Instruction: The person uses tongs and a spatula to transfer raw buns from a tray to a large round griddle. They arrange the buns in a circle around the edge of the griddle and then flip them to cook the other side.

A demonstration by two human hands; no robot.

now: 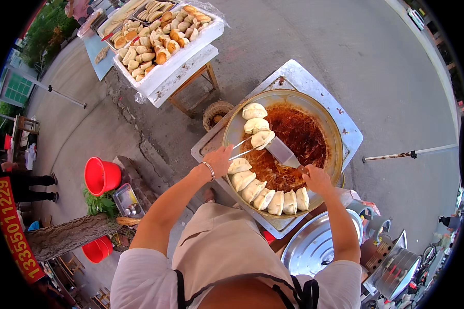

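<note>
A large round pan (334, 129) with a browned, oily bottom lies before me. My left hand (218, 160), a bracelet at its wrist, grips metal tongs (240, 153). Their tips reach a pale, plump dumpling (261, 139) near the pan's left side. In my right hand (319, 180) is a flat metal spatula (282, 151), its blade's end against that same dumpling. Two more dumplings (255, 111) sit above it along the wall. A curved row of several pleated dumplings (276, 202) follows the lower left rim.
The pan rests on a square metal stove top (297, 73). A white foam box (216, 29) heaped with browned buns stands on a table at upper left. A metal lid (305, 243) lies below my right forearm. Red buckets (102, 175) and a tree trunk (69, 235) are at left.
</note>
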